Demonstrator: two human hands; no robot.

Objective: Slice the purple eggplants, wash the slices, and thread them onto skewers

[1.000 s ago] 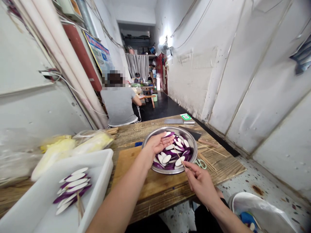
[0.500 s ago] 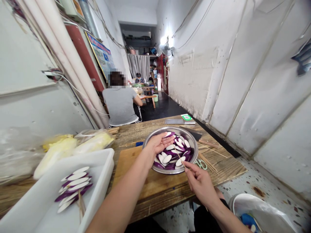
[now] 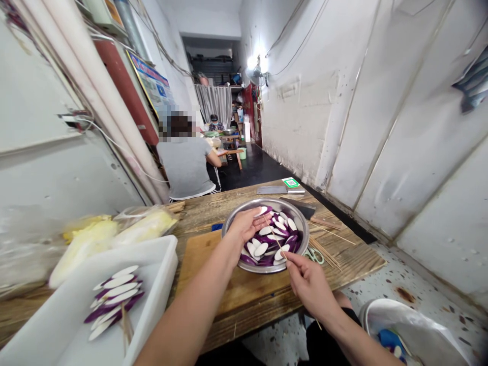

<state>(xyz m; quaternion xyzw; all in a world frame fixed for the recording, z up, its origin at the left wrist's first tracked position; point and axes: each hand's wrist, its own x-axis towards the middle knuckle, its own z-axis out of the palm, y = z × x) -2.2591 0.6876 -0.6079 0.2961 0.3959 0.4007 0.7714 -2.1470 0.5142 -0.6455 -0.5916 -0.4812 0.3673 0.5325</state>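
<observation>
A steel bowl [image 3: 301, 219] on the wooden table holds several purple-skinned eggplant slices [image 3: 280, 239]. My left hand [image 3: 247, 224] reaches into the bowl, fingers curled around a slice at its far edge. My right hand [image 3: 307, 282] is at the bowl's near rim, pinching a thin bamboo skewer [image 3: 275, 238] whose tip points toward my left hand. A white tray [image 3: 160, 264] at the left carries a finished skewer of eggplant slices [image 3: 112, 297].
Loose skewers [image 3: 324, 251] and green-handled scissors [image 3: 313, 255] lie right of the bowl on the table [image 3: 358, 262]. Bagged yellow vegetables [image 3: 110, 231] sit at the left. A cleaver [image 3: 276, 190] lies at the far edge. A person in grey sits beyond, back turned. A bin [image 3: 404, 325] stands at lower right.
My right hand with the skewer has shifted slightly up and left toward the bowl. My left hand stays at the bowl's far side.
</observation>
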